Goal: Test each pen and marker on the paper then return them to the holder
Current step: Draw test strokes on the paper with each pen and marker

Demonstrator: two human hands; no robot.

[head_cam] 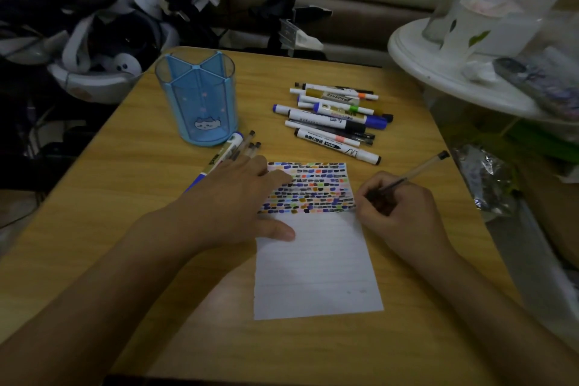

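A lined white paper (316, 269) lies on the wooden table (125, 197), its upper part covered with rows of small coloured marks. My left hand (238, 207) rests flat on the paper's left edge, fingers spread. My right hand (398, 207) grips a clear black-ink pen (416, 171) with its tip at the right end of the lowest row of marks. The blue see-through holder (200, 100) stands upright and looks empty at the back left. A pile of several markers and pens (335, 117) lies behind the paper. A few more pens (238, 147) lie beside the holder, partly under my left fingers.
A white round stand (438, 66) with cups and clutter overhangs the table's right back corner. Dark bags and a white basket (94, 81) sit off the table's left side. A crumpled foil wrapper (485, 178) lies off the right edge.
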